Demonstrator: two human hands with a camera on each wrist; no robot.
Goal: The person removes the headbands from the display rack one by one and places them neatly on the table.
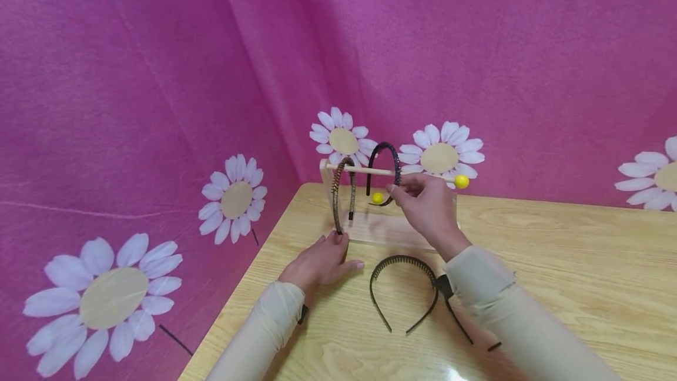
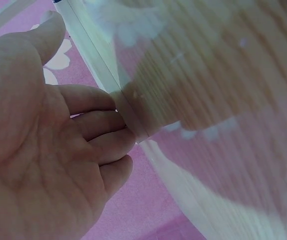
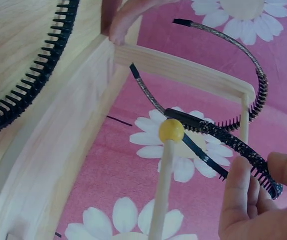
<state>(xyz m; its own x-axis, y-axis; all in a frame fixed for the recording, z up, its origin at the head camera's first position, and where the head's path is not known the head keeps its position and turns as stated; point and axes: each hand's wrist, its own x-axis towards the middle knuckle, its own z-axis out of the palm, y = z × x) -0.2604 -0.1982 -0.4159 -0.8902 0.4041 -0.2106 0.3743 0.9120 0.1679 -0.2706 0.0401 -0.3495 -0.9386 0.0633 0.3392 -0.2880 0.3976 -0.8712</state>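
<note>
My right hand [image 1: 427, 207] pinches a black glittery headband [image 3: 248, 155] between thumb and fingers. The band arches over the upper rod of a wooden stand [image 1: 391, 231]; whether it bears on the rod I cannot tell. To its left, a brown-gold toothed headband [image 1: 335, 199] hangs on the same rod, its ends downward. Low at the stand's left front is my left hand [image 1: 324, 260], fingers extended, thumb apart. In the left wrist view its fingertips touch the pale wooden edge [image 2: 133, 117] of the base, and the palm holds nothing.
A black toothed headband [image 1: 404, 258] lies on the table [image 1: 555, 263] before the stand. Another dark headband [image 1: 459, 322] is partly hidden under my right forearm. Yellow balls [image 1: 462, 181] cap the stand's rods. A pink daisy-print cloth [image 1: 476, 46] stands behind and left.
</note>
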